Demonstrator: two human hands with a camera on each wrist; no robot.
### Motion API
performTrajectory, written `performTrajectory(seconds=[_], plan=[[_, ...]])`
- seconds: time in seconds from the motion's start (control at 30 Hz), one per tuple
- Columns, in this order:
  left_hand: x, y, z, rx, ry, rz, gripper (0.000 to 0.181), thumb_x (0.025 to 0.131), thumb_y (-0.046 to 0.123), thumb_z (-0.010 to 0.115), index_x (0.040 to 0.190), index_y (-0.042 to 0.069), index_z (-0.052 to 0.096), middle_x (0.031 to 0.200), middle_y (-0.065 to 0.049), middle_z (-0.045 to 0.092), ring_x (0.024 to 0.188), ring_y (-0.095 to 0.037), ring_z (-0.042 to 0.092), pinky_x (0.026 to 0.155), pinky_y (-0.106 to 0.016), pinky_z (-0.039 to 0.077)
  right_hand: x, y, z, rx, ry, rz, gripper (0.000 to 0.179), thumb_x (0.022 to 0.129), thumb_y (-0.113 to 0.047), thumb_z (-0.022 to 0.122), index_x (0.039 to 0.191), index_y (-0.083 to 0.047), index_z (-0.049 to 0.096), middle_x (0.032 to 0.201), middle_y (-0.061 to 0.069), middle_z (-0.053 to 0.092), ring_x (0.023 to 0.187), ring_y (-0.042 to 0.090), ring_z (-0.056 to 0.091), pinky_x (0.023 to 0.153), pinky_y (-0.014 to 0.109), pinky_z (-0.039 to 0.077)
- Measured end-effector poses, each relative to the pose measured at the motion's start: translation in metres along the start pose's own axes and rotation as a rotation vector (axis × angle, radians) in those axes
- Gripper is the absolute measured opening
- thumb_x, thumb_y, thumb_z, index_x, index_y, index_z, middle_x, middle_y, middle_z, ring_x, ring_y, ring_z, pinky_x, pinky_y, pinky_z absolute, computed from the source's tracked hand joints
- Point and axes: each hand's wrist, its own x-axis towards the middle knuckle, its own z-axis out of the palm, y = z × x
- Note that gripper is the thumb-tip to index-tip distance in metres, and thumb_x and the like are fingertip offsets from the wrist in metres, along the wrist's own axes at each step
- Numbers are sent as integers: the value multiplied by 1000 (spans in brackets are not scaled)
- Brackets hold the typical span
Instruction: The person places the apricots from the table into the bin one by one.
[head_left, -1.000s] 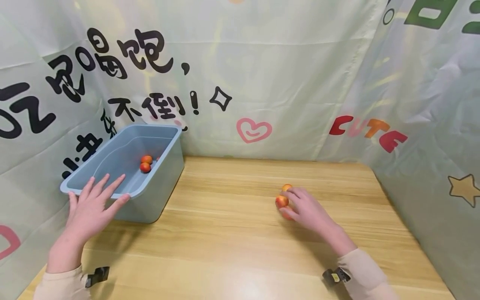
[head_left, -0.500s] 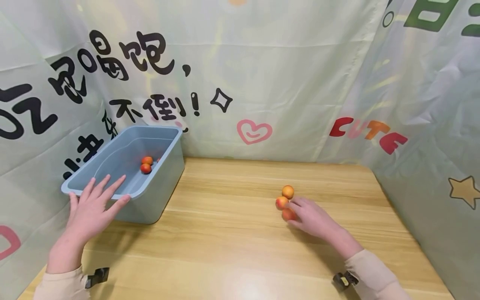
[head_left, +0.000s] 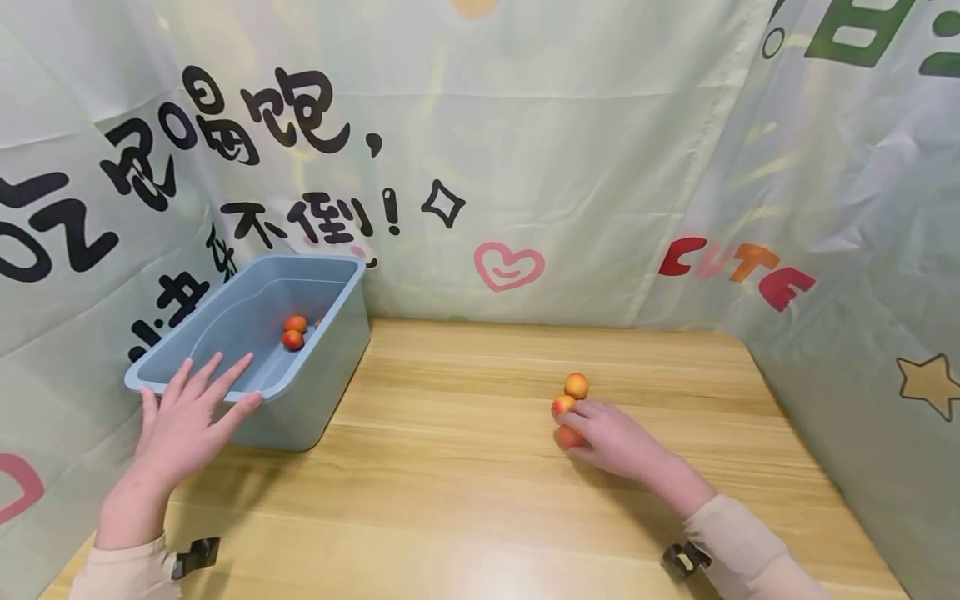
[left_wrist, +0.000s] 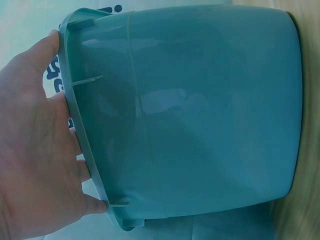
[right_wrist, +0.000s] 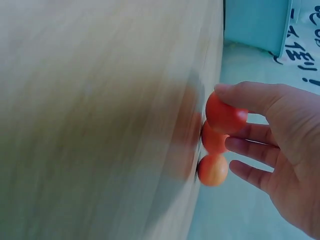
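Note:
My right hand (head_left: 611,442) pinches the nearest of three small round fruits, a red-orange fruit (right_wrist: 226,113), between thumb and fingers, low over the table. Just behind it lies a red-and-yellow fruit (head_left: 562,406), partly covered by the fingers. Farthest back is an orange fruit (head_left: 576,386), apart from the hand. On the left, my left hand (head_left: 183,425) rests with spread fingers on the near rim of a blue plastic tub (head_left: 341,358). Inside the tub sit a red fruit (head_left: 292,340) and an orange-red fruit (head_left: 297,324); a sliver of another shows by the wall.
The wooden table (head_left: 450,492) stretches between the tub and the fruits. A printed cloth (head_left: 570,167) with lettering and drawings hangs behind and on both sides. Each sleeve carries a small black wrist camera (head_left: 684,560).
My right hand drew back from the fruits, then came in again on the nearest one, which shifted slightly left. The left hand stays on the tub rim.

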Motion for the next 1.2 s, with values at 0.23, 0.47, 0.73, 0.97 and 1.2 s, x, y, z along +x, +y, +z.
performTrajectory(seconds=[0.23, 0.47, 0.73, 0.97, 1.2], plan=[[0, 1, -1, 2, -2, 1, 64, 99, 53, 45, 155, 35, 22, 160, -24, 21, 149, -48, -4, 100, -80, -19, 12, -11, 3, 16, 34, -55, 37, 75, -26, 82, 108, -14, 68, 103, 2, 65, 97, 20, 62, 82, 41, 54], [1, 1, -1, 0, -2, 1, 63, 99, 53, 44, 155, 36, 21, 161, -23, 19, 149, -48, -4, 100, -80, -19, 28, -17, 8, 28, 54, -111, 37, 77, -27, 81, 109, -14, 68, 101, 2, 66, 97, 19, 62, 89, 40, 52], [0, 1, 0, -4, 0, -3, 64, 99, 54, 45, 155, 37, 21, 160, -23, 20, 149, -48, -4, 100, -79, -20, 46, -28, 10, 34, 58, -136, 31, 80, -26, 78, 108, -15, 70, 100, -2, 65, 95, 18, 62, 86, 37, 52], [0, -1, 1, -4, -3, -6, 64, 98, 54, 45, 155, 35, 22, 161, -22, 18, 149, -47, -6, 100, -79, -21, 63, -40, 11, 46, 49, -148, 32, 81, -23, 77, 111, -15, 69, 102, -1, 66, 97, 18, 63, 86, 37, 53], [1, -2, 2, -5, -3, -6, 64, 99, 53, 45, 155, 37, 21, 161, -22, 18, 150, -46, -7, 100, -78, -22, 83, -54, 13, 70, 13, -148, 32, 84, -24, 73, 115, -16, 67, 108, 0, 66, 103, 19, 62, 88, 38, 52]])
